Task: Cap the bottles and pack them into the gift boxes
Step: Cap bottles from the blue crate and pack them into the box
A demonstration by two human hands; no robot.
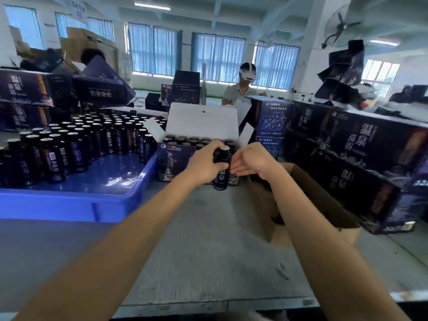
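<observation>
The blue tray [69, 205] at left holds dozens of pale-topped, seemingly uncapped bottles [55, 154], so most work remains. The open gift box [176, 158] looks nearly full of dark-capped ones. Before it, the left hand [206, 162] grips one pale-topped bottle [221, 177] upright. The right hand [250, 162], fingers loosely extended, is just beside it, apparently empty.

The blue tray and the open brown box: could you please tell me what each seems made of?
Blue tray: likely moulded plastic, glossy; its floor reflects the windows. Brown box: apparently corrugated cardboard, matte, with creased flaps and raw brown edges.
</observation>
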